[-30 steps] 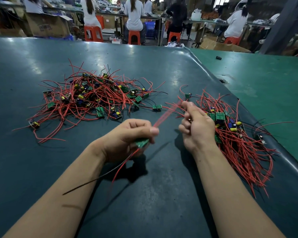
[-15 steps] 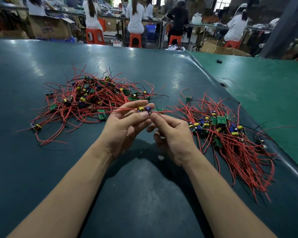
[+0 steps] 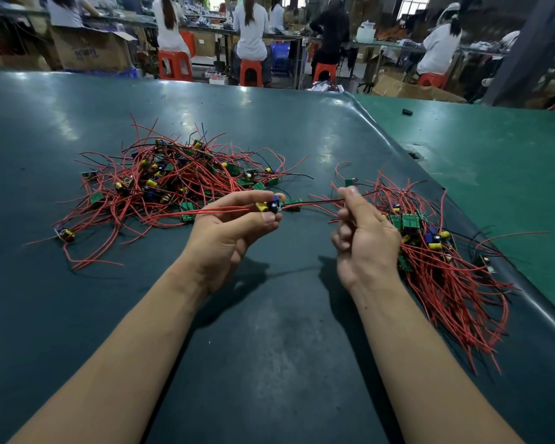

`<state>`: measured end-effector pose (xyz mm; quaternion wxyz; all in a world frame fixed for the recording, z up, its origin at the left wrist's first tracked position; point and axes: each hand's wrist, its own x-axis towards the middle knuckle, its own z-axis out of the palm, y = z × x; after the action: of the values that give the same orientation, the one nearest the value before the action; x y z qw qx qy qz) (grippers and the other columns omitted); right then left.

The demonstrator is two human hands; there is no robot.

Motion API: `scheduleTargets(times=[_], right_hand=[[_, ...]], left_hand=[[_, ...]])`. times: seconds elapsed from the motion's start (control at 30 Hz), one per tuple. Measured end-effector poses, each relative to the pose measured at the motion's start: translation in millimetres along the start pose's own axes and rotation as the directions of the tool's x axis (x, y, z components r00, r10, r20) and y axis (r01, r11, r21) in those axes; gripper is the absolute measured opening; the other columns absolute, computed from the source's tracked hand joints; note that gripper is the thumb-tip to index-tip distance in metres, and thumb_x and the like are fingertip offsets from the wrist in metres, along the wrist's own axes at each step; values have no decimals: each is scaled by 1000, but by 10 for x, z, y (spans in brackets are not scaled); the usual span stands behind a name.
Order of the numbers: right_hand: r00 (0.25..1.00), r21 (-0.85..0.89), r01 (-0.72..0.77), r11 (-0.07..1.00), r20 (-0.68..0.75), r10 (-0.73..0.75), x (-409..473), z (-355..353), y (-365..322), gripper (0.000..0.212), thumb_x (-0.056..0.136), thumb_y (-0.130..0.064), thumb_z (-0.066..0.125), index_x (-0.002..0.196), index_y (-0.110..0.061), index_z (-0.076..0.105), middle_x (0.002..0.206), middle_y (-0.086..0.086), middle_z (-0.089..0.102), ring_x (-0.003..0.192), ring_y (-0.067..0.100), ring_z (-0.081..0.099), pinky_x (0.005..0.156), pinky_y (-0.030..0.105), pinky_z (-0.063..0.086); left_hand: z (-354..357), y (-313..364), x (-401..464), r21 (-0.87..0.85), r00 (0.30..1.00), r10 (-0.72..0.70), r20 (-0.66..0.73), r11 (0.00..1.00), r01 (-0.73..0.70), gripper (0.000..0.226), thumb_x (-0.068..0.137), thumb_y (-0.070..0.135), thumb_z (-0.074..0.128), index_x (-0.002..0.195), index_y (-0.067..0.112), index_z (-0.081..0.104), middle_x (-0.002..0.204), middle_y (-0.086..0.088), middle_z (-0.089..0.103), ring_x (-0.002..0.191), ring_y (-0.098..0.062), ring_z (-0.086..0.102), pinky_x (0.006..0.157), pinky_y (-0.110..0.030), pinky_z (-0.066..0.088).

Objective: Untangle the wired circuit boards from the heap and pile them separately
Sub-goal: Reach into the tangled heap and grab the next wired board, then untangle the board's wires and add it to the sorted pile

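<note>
- Left hand (image 3: 234, 225) pinched a circuit board (image 3: 269, 206) just right of the heap (image 3: 173, 184).
- Right hand (image 3: 362, 238) gripped its wires (image 3: 321, 202).

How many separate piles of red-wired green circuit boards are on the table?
2: a tangled heap left of the hands, a sorted pile on the right. One more board is held between the hands.

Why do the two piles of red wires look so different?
The left heap is a messy tangle, wires looping every way; in the right pile the wires mostly run one way, toward the person.
The left heap's boards are scattered all through it; the right pile's boards bunch at its far end.
The left heap spreads wide; the right pile is narrower and longer.
Both hold small green boards with red and black wires, on the same dark mat.
</note>
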<state>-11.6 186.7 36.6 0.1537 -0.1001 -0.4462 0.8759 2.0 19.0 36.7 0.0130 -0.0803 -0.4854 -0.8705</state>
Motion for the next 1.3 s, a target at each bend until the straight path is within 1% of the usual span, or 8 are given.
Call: scheduleTargets(times=[0.23, 0.43, 0.6, 0.83, 1.0, 1.07, 1.2, 1.3], right_hand=[[996, 162, -49, 986, -65, 61, 89, -101, -52, 37, 102, -32, 46, 81, -10, 67, 50, -5, 48, 36, 7, 34, 37, 15, 23], [889, -390, 142, 910, 454, 55, -165, 37, 198, 29, 92, -5, 63, 109, -29, 65, 74, -5, 62, 45, 7, 48, 40, 17, 35], [815, -315, 151, 937, 577, 63, -250, 54, 213, 18, 90, -17, 68, 106, -23, 73, 74, -2, 67, 46, 12, 47, 42, 18, 36], [873, -284, 227, 932, 484, -65, -256, 77, 205, 3, 85, -13, 73, 88, -14, 74, 70, 3, 70, 49, 13, 57, 42, 22, 44], [990, -8, 78, 997, -119, -78, -141, 86, 134, 13, 90, -15, 69, 80, -9, 64, 57, 1, 65, 42, 10, 56, 37, 18, 42], [975, 218, 48, 975, -222, 2, -121, 50, 60, 12, 90, -16, 70, 86, -6, 65, 66, 3, 70, 51, 11, 66, 43, 16, 48], [946, 401, 27, 916, -306, 106, -90, -19, -5, 20, 87, 0, 70, 104, 7, 63, 98, 16, 71, 70, 18, 73, 54, 15, 53], [946, 399, -40, 916, -279, 163, -114, -17, -23, 12, 95, -7, 61, 99, 4, 63, 89, 11, 73, 64, 18, 73, 50, 16, 52]], left_hand=[[-40, 90, 25, -152, 997, -11, -78, 988, -1, 21, 81, -3, 56, 95, 10, 66, 90, -11, 74, 72, -14, 69, 67, -20, 57], [7, 50, 2, 16, 998, -59, -1, 998, 59, 19, 79, 20, 63, 94, 8, 60, 78, -10, 73, 58, -11, 66, 58, -19, 56], [-69, 8, 32, 295, 996, 50, -69, 955, -28, 29, 68, 31, 72, 82, 6, 67, 65, -4, 67, 59, -15, 58, 58, -23, 51], [-28, -120, 42, 420, 999, 37, -33, 907, -20, 42, 74, 42, 64, 86, 2, 67, 69, -2, 69, 58, -13, 59, 57, -22, 53], [-78, -122, 85, 481, 983, 109, -147, 876, -25, 46, 82, 49, 59, 82, 4, 70, 63, -1, 66, 53, -11, 56, 51, -23, 51], [-175, -126, 107, 657, 959, 221, -177, 753, -52, 37, 88, 46, 63, 78, 11, 71, 65, 3, 68, 58, -11, 59, 58, -26, 51], [-346, -176, 125, 991, 878, 470, 87, 50, -124, 17, 88, 31, 69, 94, 16, 72, 96, -1, 65, 102, -24, 51, 90, -31, 36], [-413, -155, 162, 997, 841, 540, 42, -73, -4, 29, 87, 32, 67, 113, 19, 68, 113, -4, 59, 115, -29, 42, 96, -39, 34]])
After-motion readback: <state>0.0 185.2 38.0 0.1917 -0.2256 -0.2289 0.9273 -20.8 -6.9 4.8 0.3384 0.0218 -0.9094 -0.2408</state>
